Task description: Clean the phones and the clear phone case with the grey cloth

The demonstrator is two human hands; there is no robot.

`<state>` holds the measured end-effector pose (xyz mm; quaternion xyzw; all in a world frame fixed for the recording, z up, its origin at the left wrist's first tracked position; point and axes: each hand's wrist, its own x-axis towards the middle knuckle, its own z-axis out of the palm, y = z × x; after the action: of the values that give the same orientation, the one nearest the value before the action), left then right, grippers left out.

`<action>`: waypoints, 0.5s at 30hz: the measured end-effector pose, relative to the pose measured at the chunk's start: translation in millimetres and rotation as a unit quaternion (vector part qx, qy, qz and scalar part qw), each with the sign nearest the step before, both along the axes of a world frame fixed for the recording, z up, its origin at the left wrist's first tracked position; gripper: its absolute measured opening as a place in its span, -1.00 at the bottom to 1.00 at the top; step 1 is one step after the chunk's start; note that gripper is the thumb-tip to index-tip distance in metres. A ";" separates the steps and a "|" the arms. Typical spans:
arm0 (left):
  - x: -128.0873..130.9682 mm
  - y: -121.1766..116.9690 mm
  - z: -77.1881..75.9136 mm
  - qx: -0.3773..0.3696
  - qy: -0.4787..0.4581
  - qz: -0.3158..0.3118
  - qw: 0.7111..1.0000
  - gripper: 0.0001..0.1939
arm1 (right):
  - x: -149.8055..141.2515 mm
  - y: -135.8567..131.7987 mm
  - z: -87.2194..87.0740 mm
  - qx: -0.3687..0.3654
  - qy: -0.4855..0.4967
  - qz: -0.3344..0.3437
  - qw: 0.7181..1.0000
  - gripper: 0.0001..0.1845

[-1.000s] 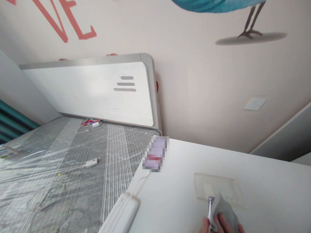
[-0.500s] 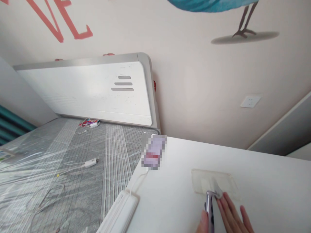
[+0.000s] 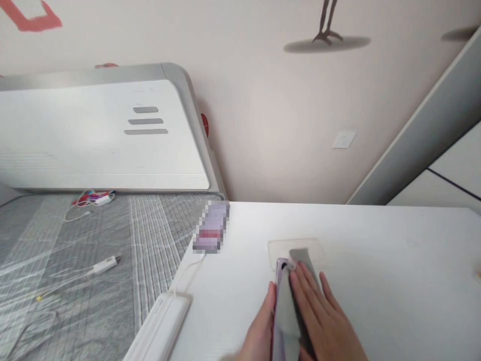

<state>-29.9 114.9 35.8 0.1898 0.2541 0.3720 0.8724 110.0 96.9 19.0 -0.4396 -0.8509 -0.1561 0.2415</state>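
Observation:
A purple phone [image 3: 280, 268] stands on its edge above the white desk [image 3: 394, 281]. My left hand [image 3: 259, 333] grips it from the left, thumb along its side. A grey cloth [image 3: 286, 316] is draped over the phone, its corner reaching past the top. My right hand [image 3: 321, 316] presses that cloth against the phone with fingers laid flat and close together. A clear phone case [image 3: 276, 248] lies flat on the desk just behind the phone's top end.
Another phone [image 3: 211, 233], blurred out, lies at the desk's left corner, wired to a white power block [image 3: 160, 328] at the edge. Left of the desk is a plastic-wrapped mattress [image 3: 56, 301] with a loose cable [image 3: 103, 263] and a white headboard [image 3: 93, 135]. A socket [image 3: 343, 139] sits in the wall.
My view has tilted down and swung right. Both hands show more fully, and my right hand has gone from bunching the cloth to pressing it flat along the phone.

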 end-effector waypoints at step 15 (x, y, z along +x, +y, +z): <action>15.4 10.0 12.8 -0.037 -0.106 -0.038 0.993 -0.48 | 12.7 0.6 20.5 -0.101 0.062 -0.020 0.993 -0.14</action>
<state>-14.5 124.9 48.6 0.1260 0.1663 0.3469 0.9144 122.7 97.4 39.4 -0.4872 -0.8370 -0.0465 0.2448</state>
